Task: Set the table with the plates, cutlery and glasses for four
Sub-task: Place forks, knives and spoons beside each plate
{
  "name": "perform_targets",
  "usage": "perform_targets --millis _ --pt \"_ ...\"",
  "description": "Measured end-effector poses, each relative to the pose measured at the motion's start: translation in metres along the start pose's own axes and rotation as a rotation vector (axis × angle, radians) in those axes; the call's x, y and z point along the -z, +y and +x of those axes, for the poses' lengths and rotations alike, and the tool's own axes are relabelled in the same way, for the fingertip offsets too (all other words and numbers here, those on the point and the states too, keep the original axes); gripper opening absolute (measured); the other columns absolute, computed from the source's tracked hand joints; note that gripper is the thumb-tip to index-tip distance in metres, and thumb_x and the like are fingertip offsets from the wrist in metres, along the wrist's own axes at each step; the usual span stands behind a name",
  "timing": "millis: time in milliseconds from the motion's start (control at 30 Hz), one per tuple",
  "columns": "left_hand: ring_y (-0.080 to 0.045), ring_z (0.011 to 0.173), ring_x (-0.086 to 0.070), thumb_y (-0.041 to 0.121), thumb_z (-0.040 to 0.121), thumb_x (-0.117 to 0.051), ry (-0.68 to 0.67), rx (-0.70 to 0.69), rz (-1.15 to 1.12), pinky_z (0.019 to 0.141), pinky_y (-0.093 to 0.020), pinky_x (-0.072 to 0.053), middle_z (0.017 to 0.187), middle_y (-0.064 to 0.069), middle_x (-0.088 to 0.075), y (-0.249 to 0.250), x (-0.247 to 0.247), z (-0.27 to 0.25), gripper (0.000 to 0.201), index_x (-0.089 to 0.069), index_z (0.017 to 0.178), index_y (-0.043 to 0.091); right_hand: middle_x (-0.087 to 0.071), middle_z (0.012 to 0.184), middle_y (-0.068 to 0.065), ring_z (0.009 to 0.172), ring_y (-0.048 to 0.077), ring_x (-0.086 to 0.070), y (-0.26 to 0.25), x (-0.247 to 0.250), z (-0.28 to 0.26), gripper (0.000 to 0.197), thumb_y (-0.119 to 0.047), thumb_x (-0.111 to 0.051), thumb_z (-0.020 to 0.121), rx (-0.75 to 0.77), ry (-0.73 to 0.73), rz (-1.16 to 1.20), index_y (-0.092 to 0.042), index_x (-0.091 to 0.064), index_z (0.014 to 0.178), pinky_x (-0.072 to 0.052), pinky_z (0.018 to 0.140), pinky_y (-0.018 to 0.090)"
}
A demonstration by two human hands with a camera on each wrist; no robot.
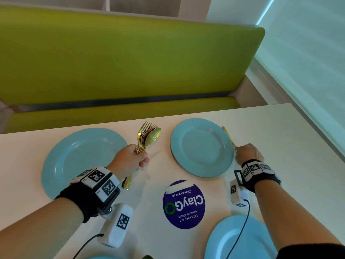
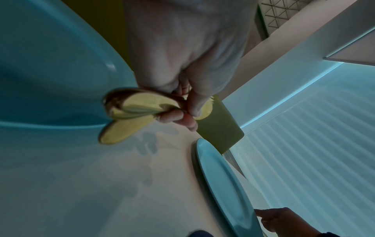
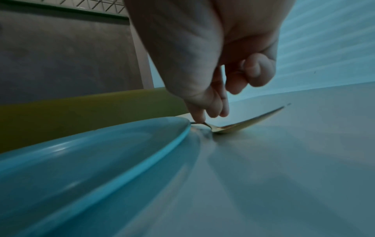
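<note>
Blue plates lie on the white table [image 1: 270, 128]: one far left [image 1: 61, 165], one far right [image 1: 201, 146], one near right [image 1: 224, 240]. My left hand [image 1: 130, 159] grips a bundle of gold forks and spoons [image 1: 147, 137] above the table between the two far plates; their handle ends [image 2: 129, 109] fan out below the fist. My right hand [image 1: 246, 152] pinches one gold cutlery piece [image 1: 228, 136] lying on the table just right of the far right plate. Thumb and forefinger [image 3: 201, 118] hold its thin part, at the plate's rim [image 3: 178, 136]. I cannot tell which kind of piece it is.
A round purple sticker [image 1: 183, 204] lies on the table's middle. A green bench [image 1: 112, 62] runs behind the far edge, and a window blind [image 1: 308, 62] along the right side. A sliver of another blue plate [image 1: 104, 257] shows at the bottom edge.
</note>
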State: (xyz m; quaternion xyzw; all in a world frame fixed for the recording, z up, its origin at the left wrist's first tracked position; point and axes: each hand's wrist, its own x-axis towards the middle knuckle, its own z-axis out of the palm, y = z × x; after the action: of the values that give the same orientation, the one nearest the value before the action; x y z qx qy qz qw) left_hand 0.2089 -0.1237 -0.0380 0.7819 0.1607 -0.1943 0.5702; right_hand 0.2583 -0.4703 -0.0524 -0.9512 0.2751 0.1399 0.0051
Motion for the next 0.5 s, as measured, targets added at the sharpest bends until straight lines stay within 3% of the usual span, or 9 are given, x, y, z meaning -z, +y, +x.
perform_targets --millis 233,500 --pt "-0.012 0.065 -0.054 0.013 0.095 -0.049 0.011 0.010 -0.013 0.060 -0.023 -0.042 0.082 -0.004 -0.067 -0.0026 -0.0001 -0.0038 0.014 -0.052 0.082 0.014 -0.047 0.127 0.009 0.119 0.028 -0.051 -0.0082 0.0020 0.0045 0.040 -0.021 -0.036 0.096 0.094 -0.057 -0.059 -0.029 -0.051 0.132 -0.043 0.095 0.036" --pt "-0.012 0.064 -0.054 0.013 0.095 -0.049 0.020 0.020 -0.013 0.059 -0.023 -0.042 0.080 -0.003 -0.066 -0.0054 0.0018 -0.0066 0.014 -0.052 0.082 0.015 -0.043 0.103 0.006 0.096 0.028 -0.052 -0.0069 0.0020 0.0052 0.038 -0.027 -0.034 0.095 0.097 -0.049 0.013 -0.025 -0.056 0.126 -0.039 0.081 0.034"
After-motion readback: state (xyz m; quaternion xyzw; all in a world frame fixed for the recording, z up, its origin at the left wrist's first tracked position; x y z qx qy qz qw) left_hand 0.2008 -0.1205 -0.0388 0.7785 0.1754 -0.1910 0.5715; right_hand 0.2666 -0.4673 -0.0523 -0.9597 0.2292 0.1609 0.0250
